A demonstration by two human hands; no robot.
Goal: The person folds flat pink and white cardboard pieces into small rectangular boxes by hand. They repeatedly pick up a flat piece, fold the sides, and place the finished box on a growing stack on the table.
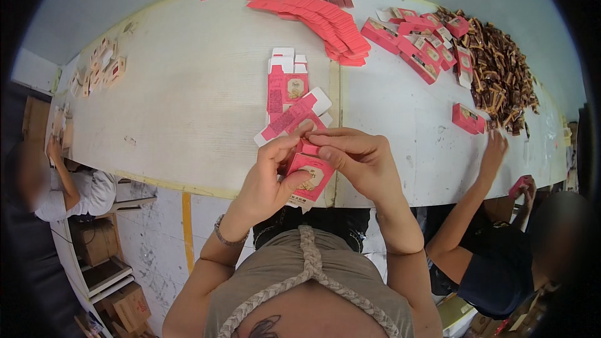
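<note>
Both my hands are closed on a pink carton (315,174) held just above the near edge of the table. My left hand (275,166) wraps its left side, the thumb across its printed front. At its upper end, my right hand (360,156) pinches a pink flap between thumb and fingers. Just beyond my hands, flat unfolded pink-and-white cartons (289,119) overlap on the table. Another flat carton (297,87) lies under them, its white flaps pointing away from me. My fingers hide part of the held carton's top.
Fanned flat pink cartons (319,19) lie at the far middle of the white table (188,112). Far right are made-up pink boxes (419,56) beside a heap of brown wrapped pieces (501,69). A co-worker's hand (496,147) reaches there; another person (75,188) works at the left near small boxes (103,66).
</note>
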